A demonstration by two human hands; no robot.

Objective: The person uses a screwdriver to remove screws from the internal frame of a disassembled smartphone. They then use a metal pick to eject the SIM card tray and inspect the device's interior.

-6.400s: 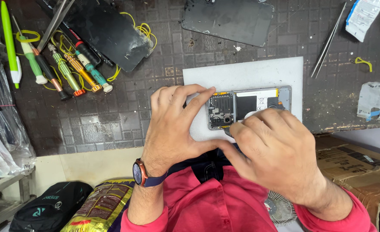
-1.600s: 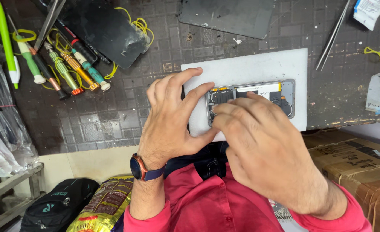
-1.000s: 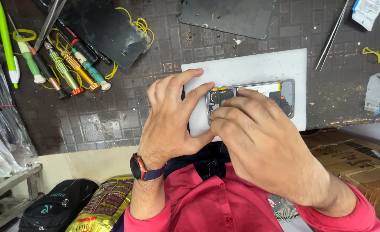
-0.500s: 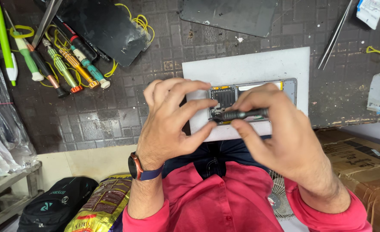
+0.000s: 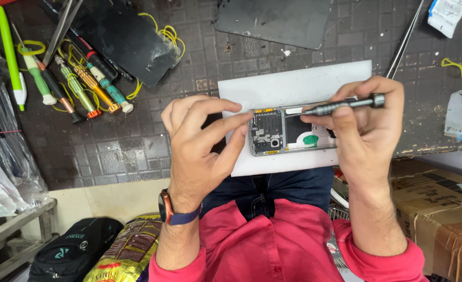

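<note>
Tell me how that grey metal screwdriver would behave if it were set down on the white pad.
The screwdriver in the right hand looks round-shafted, so it would probably roll on the flat white pad. Being metal, it is likely stiff and fairly heavy for its slimness. Its ridged grip probably resists slipping.

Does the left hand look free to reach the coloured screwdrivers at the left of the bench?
Probably yes: the left hand holds no tool, and bare mat lies between it and the screwdrivers.

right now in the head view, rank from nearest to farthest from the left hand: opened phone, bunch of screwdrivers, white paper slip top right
1. The opened phone: touched by the left hand, on the white mat.
2. The bunch of screwdrivers: up and to the left on the dark bench.
3. The white paper slip: far top right corner.
</note>
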